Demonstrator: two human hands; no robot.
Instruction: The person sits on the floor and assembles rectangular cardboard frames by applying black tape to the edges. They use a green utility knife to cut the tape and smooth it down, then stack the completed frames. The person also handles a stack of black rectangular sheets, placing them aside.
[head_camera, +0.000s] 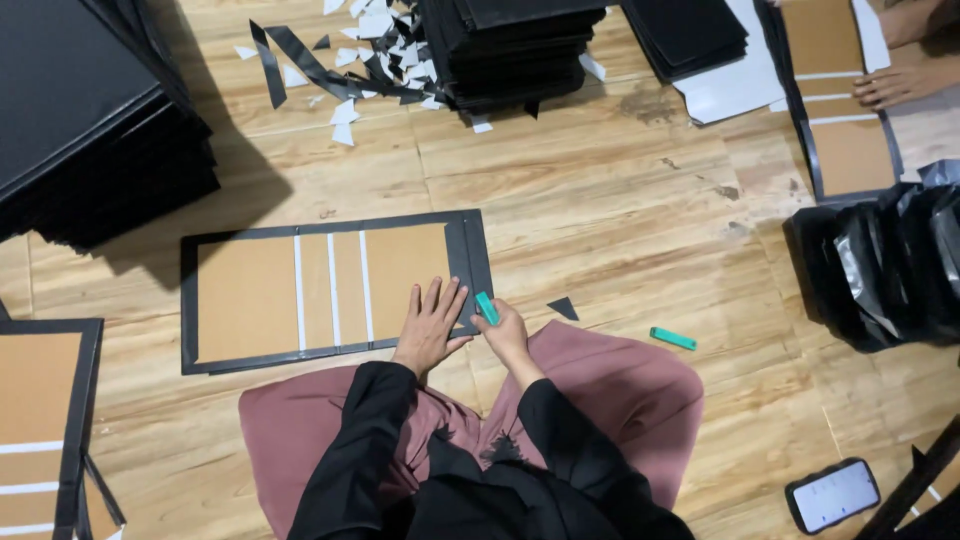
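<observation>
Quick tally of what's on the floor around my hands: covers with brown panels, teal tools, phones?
Brown-panelled covers: 3, two only partly in view
Teal tools: 2, one in the right hand, one loose
Phones: 1
Total: 6

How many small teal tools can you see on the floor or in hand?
2: one teal tool held in the right hand, another teal tool lying on the wooden floor to its right.

We see the cover board (330, 290) lying on the floor (600, 220) at center, our left hand (430, 328) on its four-o'clock corner, our right hand (505, 335) just beside at three with a scraper (487, 308), a second scraper (673, 339) farther toward three, stacks (515, 45) at twelve, a phone (833, 495) at five.
</observation>
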